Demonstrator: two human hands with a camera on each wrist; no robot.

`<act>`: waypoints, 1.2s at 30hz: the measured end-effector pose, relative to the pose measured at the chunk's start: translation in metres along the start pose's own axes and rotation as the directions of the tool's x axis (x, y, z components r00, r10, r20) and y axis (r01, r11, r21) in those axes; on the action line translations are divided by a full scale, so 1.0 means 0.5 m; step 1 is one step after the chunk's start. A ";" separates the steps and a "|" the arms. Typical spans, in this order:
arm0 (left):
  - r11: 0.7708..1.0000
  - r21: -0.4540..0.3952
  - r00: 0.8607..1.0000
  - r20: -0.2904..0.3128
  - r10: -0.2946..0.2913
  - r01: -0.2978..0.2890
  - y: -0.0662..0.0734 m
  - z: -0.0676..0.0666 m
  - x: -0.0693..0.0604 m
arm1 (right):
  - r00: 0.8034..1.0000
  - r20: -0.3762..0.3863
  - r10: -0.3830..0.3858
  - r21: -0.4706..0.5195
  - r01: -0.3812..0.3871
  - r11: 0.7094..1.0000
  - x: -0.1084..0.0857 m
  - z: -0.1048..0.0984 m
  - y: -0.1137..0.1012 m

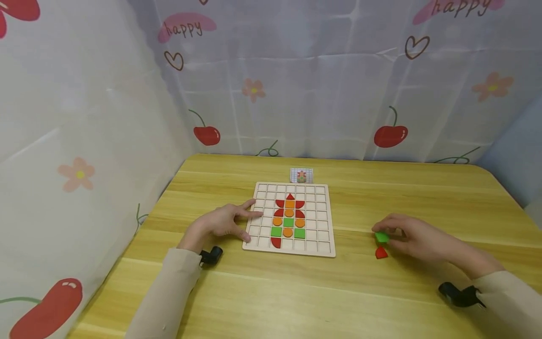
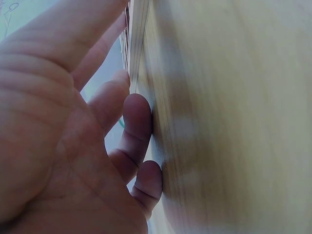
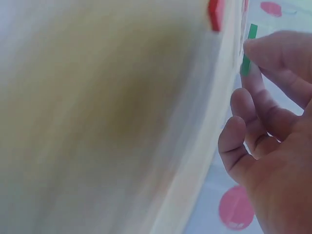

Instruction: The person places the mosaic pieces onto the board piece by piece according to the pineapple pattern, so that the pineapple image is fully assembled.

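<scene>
A wooden grid board [image 1: 317, 245] lies on the table, with red, orange and green pieces set in its middle columns. My left hand [image 1: 222, 220] rests at the board's left edge, fingers spread, with thumb and fingertips touching the rim. In the left wrist view, two curled fingers of the left hand [image 2: 97, 141] lie by the tabletop beside the board's side. To the right of the board, my right hand [image 1: 417, 238] pinches a green square tile [image 1: 382, 237] between thumb and finger. A red quarter-round piece [image 1: 381, 253] lies on the table just below that tile.
A small printed pattern card [image 1: 301, 175] lies behind the board's far edge. The wooden table [image 1: 288, 296] meets a patterned curtain [image 1: 313, 103] at the back, and another curtain side hangs along the left.
</scene>
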State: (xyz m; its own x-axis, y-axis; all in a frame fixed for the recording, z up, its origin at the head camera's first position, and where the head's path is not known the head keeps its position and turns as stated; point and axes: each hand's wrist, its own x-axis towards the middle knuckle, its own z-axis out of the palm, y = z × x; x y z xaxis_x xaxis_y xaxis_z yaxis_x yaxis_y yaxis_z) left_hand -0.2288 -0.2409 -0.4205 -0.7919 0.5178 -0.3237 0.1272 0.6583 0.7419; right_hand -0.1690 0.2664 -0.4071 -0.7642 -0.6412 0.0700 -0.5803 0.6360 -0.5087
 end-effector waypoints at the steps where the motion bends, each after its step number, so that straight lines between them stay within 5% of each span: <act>1: 1.000 0.000 1.000 0.001 -0.001 0.001 0.000 0.000 0.000 | 1.000 0.009 0.016 0.012 -0.016 1.000 0.008 -0.001 -0.007; 6: 1.000 -0.009 1.000 -0.003 -0.011 0.011 0.001 -0.001 -0.001 | 0.995 0.047 0.085 0.028 -0.086 0.996 0.052 0.003 -0.048; 23: 1.000 0.028 1.000 -0.004 -0.002 0.003 -0.003 -0.001 0.002 | 0.981 0.186 -0.053 0.024 0.050 0.998 0.239 0.110 -0.183; 36: 1.000 0.025 1.000 -0.006 -0.008 0.008 -0.001 -0.001 0.001 | 0.978 0.175 -0.115 -0.046 0.125 0.991 0.281 0.173 -0.239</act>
State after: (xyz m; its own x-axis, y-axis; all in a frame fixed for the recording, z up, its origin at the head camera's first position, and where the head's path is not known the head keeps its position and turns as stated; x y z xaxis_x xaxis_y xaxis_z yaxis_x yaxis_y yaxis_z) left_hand -0.2298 -0.2414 -0.4209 -0.7967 0.5089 -0.3261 0.1353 0.6761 0.7243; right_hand -0.1828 0.0632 -0.4109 -0.6309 -0.7755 -0.0231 -0.6836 0.5698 -0.4560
